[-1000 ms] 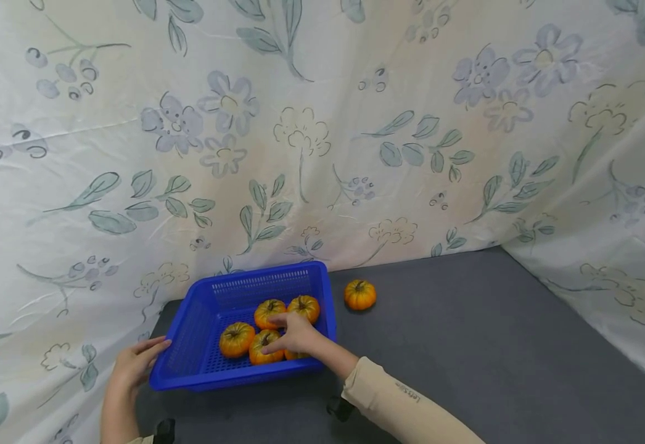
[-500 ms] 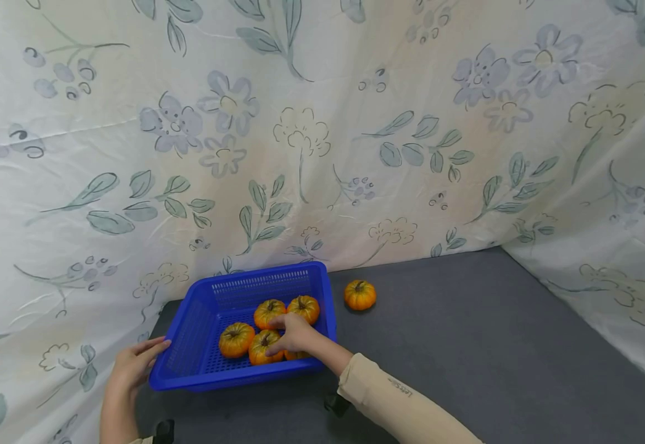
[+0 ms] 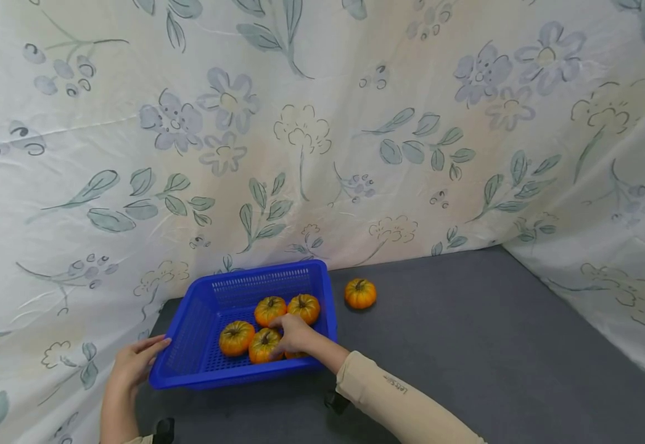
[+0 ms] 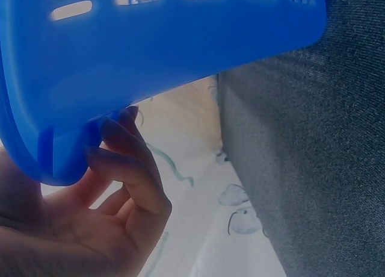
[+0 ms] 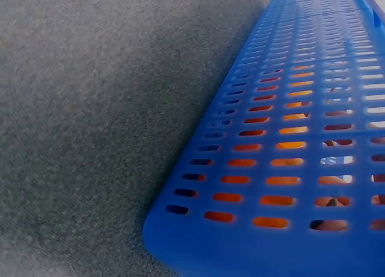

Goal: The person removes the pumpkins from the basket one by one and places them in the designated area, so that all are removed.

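Several small orange pumpkins lie in a blue plastic basket (image 3: 234, 374). My left hand (image 3: 134, 364) grips the basket's left rim; in the left wrist view its curled fingers (image 4: 141, 183) reach under the rim. My right hand (image 3: 298, 336) is down inside the basket at the near right corner, thumb and fingers spread round a pumpkin (image 3: 295, 354) mostly hidden beneath it. Just left of that hand sits another pumpkin (image 3: 264, 346), with more pumpkins behind and to the left. In the right wrist view, orange shows through the slots of the basket wall (image 5: 198, 235).
One more pumpkin (image 3: 360, 293) stands on the dark grey table (image 3: 467, 333), right of the basket. A flower-patterned curtain (image 3: 322, 142) hangs behind the table and along its sides.
My right thumb has drawn in to the right, closer to the pumpkin under the hand. The left hand and the basket have stayed in place.
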Available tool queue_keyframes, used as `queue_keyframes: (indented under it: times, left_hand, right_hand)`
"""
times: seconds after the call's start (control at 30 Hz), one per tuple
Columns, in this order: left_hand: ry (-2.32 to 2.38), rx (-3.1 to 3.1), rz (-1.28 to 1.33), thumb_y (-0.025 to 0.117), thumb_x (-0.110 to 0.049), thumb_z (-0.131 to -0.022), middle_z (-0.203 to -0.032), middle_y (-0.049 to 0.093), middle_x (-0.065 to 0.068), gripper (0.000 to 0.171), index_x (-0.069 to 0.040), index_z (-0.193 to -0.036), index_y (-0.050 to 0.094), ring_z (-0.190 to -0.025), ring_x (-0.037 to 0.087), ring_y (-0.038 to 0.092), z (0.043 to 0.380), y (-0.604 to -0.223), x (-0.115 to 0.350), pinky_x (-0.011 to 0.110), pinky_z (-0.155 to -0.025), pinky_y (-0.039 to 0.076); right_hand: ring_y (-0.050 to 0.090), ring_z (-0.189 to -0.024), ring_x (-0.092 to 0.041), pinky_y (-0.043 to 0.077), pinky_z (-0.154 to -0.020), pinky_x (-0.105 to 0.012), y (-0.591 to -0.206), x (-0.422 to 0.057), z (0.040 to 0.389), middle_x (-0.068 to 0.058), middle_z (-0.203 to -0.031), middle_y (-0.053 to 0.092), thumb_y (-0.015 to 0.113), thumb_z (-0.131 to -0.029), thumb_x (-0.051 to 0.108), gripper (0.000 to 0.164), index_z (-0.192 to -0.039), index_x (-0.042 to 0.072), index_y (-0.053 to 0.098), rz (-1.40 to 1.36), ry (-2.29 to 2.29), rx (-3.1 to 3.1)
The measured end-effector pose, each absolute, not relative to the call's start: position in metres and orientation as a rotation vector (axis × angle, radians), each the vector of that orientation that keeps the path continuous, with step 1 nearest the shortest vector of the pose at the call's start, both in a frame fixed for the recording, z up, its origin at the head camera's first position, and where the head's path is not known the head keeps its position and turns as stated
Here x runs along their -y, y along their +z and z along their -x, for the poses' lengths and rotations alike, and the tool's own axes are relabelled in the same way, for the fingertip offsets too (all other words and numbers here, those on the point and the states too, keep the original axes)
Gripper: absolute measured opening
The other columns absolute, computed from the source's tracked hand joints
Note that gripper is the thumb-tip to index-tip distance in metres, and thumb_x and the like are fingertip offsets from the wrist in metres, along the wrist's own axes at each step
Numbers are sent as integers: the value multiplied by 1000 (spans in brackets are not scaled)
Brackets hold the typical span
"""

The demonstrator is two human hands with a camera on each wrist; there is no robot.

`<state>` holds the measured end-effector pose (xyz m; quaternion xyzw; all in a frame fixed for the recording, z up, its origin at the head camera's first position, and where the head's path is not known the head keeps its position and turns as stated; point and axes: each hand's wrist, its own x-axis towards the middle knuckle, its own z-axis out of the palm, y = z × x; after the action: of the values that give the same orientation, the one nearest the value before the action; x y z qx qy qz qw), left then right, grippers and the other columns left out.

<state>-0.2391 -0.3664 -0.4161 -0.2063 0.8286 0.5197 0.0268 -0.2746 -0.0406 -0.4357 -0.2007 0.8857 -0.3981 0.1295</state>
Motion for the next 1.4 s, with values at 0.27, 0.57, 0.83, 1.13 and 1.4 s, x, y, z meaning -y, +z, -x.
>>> queue_keyframes:
  times: [0.27, 0.57, 0.83, 1.13, 1.4]
  left_hand:
    - [1608, -2563, 619, 68, -37, -90, -113, 66, 23, 76, 13, -140, 41, -76, 6, 65, 237, -414, 367, 33, -70, 57]
    - [1568, -2574, 606, 66, -39, -91, -121, 62, 27, 76, 12, -141, 40, -78, 5, 65, 236, -414, 368, 31, -70, 57]
    - [1600, -2565, 601, 66, -36, -92, -98, 70, 7, 74, 13, -141, 40, -75, 5, 65, 234, -412, 366, 31, -69, 57]
    - [1606, -2557, 629, 67, -38, -90, -98, 70, 7, 75, 12, -140, 41, -75, 5, 64, 235, -412, 366, 31, -69, 57]
    - [1620, -2547, 622, 69, -37, -89, -97, 70, 3, 75, 12, -140, 43, -75, 5, 64, 238, -414, 368, 30, -69, 57]
  right_hand:
    - [57, -124, -26, 53, -94, -35, -436, 43, 273, -10, -132, 62, 87, -69, 5, 67, -130, 3, 60, 591, -1171, -2582]
    - [59, -122, -27, 54, -93, -34, -435, 44, 270, -12, -131, 63, 87, -70, 6, 67, -131, 2, 60, 603, -1122, -2606]
    - [62, -116, -24, 54, -92, -30, -435, 46, 270, -11, -127, 66, 88, -69, 12, 66, -129, 2, 62, 660, -1051, -2654]
    - [63, -116, -23, 54, -91, -30, -432, 46, 268, -11, -128, 66, 88, -71, 15, 67, -130, 2, 60, 694, -1000, -2687]
    - [63, -114, -22, 54, -91, -29, -434, 45, 269, -10, -125, 67, 88, -71, 16, 63, -127, 2, 63, 722, -1032, -2705]
